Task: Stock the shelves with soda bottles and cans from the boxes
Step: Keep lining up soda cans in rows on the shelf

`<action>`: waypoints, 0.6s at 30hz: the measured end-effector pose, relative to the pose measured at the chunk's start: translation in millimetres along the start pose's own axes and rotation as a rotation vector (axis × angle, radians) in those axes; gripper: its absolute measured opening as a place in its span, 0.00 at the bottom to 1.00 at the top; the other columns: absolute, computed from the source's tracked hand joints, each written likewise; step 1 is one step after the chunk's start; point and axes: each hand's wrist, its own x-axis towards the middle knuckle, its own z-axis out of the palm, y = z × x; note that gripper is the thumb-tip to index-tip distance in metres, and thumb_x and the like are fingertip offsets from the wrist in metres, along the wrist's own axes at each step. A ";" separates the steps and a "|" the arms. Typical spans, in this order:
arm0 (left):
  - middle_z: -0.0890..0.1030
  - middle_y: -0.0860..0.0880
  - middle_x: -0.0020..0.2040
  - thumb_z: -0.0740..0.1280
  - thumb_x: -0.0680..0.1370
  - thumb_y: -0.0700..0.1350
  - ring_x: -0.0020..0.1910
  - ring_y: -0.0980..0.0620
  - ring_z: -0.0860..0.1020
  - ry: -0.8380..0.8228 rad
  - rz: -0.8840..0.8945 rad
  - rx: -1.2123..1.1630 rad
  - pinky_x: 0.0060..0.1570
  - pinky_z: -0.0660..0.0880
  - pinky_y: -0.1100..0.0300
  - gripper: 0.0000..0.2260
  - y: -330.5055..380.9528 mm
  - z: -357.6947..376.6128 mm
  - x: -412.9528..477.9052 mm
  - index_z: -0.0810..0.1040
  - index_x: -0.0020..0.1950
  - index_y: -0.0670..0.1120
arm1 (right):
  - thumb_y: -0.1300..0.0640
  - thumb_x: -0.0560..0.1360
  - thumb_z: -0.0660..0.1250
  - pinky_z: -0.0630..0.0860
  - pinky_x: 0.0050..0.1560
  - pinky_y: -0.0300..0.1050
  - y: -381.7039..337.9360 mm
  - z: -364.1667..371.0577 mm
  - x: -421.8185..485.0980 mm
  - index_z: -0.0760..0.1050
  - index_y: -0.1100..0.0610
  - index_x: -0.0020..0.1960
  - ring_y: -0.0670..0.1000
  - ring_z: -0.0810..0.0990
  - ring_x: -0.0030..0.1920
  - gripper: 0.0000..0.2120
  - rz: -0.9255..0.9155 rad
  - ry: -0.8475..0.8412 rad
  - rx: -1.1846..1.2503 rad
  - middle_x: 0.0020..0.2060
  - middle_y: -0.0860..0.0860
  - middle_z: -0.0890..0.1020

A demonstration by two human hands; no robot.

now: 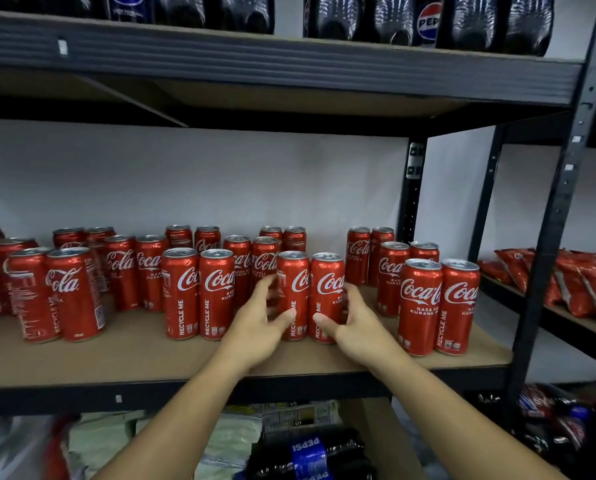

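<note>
The left hand [260, 318] was curled round the left can [292, 289], with the thumb laid on its front and the fingers wrapped behind its outer side. The right hand [353, 325] was wrapped likewise round the right can [327, 289]. Both cans were held upright, long axes vertical, sides touching between the two palms, and their bases appeared to be set on the shelf board [116, 355]. Each can lay directly ahead of its own hand, so neither hand was nearer. Outward of the left hand a pair of cans [199, 292] stood; outward of the right hand another pair [438, 306] was placed. Release, it was judged, would need only the fingers drawn straight back.
</note>
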 end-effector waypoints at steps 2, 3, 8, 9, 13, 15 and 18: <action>0.72 0.58 0.70 0.69 0.81 0.41 0.67 0.57 0.74 -0.069 -0.038 -0.124 0.67 0.74 0.55 0.31 -2.3 -3.3 0.5 0.61 0.79 0.58 | 0.49 0.77 0.74 0.71 0.66 0.43 1.6 -4.7 -7.2 0.58 0.45 0.77 0.42 0.73 0.64 0.36 -0.009 0.022 -0.021 0.67 0.42 0.74; 0.73 0.56 0.71 0.68 0.82 0.39 0.68 0.55 0.75 -0.111 -0.048 -0.177 0.67 0.74 0.53 0.30 -4.3 -5.4 0.3 0.62 0.78 0.58 | 0.48 0.76 0.74 0.71 0.67 0.44 3.4 -7.2 -12.1 0.57 0.45 0.77 0.42 0.73 0.65 0.36 -0.017 0.036 -0.035 0.67 0.41 0.74; 0.78 0.52 0.69 0.72 0.79 0.42 0.66 0.54 0.79 -0.295 -0.054 -0.286 0.68 0.75 0.49 0.29 -3.4 -5.6 -0.2 0.65 0.76 0.57 | 0.44 0.74 0.75 0.73 0.68 0.44 13.6 -20.3 -33.7 0.58 0.45 0.77 0.41 0.75 0.66 0.38 -0.062 0.109 -0.087 0.67 0.39 0.75; 0.77 0.54 0.68 0.74 0.77 0.46 0.65 0.56 0.79 -0.308 -0.037 -0.248 0.68 0.76 0.52 0.30 -0.6 -3.3 -0.9 0.66 0.75 0.58 | 0.44 0.74 0.75 0.73 0.68 0.44 15.3 -21.8 -36.4 0.58 0.44 0.77 0.40 0.75 0.66 0.39 -0.063 0.117 -0.082 0.66 0.39 0.75; 0.77 0.61 0.67 0.77 0.72 0.58 0.65 0.63 0.77 -0.253 0.045 -0.060 0.66 0.74 0.57 0.36 -0.6 2.0 -1.5 0.65 0.77 0.60 | 0.45 0.75 0.74 0.72 0.58 0.31 21.9 -23.5 -43.8 0.57 0.41 0.77 0.32 0.73 0.60 0.37 -0.069 0.108 -0.066 0.61 0.31 0.72; 0.78 0.61 0.67 0.76 0.73 0.56 0.65 0.63 0.77 -0.254 0.057 -0.078 0.67 0.75 0.56 0.34 -4.2 -0.2 -2.6 0.66 0.76 0.61 | 0.46 0.76 0.74 0.73 0.62 0.33 24.6 -25.0 -43.6 0.56 0.40 0.77 0.32 0.73 0.61 0.37 -0.064 0.082 -0.046 0.62 0.31 0.72; 0.77 0.61 0.67 0.76 0.74 0.53 0.64 0.63 0.77 -0.276 0.060 -0.106 0.66 0.76 0.58 0.32 -7.9 -3.1 -5.5 0.65 0.75 0.62 | 0.50 0.74 0.76 0.72 0.72 0.50 28.1 -28.9 -41.8 0.55 0.37 0.77 0.41 0.74 0.69 0.40 -0.037 0.057 0.000 0.69 0.39 0.74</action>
